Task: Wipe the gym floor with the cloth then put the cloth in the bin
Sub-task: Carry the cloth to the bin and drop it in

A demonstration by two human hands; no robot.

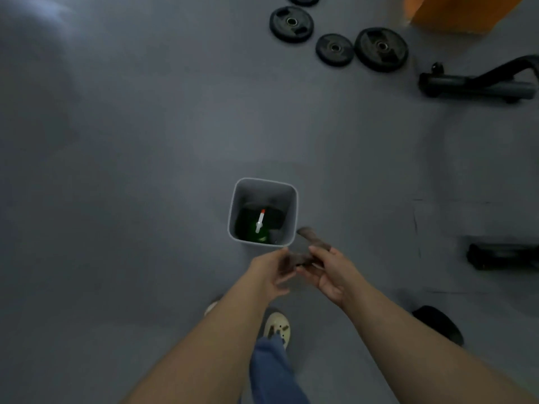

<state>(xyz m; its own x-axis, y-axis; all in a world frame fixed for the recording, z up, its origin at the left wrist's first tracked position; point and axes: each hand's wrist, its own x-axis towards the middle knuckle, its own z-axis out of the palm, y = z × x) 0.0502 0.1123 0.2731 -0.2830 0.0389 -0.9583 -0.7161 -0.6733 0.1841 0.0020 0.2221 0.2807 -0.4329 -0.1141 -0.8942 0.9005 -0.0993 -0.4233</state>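
A grey square bin (292, 217) stands on the grey gym floor (145, 170) just ahead of me. Inside it lie a green bottle and a white stick with a red tip. A dark brownish cloth (309, 243) hangs between my hands, just to the near right of the bin's rim and outside it. My left hand (269, 272) pinches its left part. My right hand (329, 271) grips its right part, fingers curled round it. The cloth is blurred and partly hidden by my fingers.
Several black weight plates (380, 49) lie on the floor at the far right, next to an orange block (455, 13). A black machine base (478, 84) and another black foot (501, 256) sit at the right edge. A dark pad (440, 323) lies near my right arm. My shoes (277, 328) are below.
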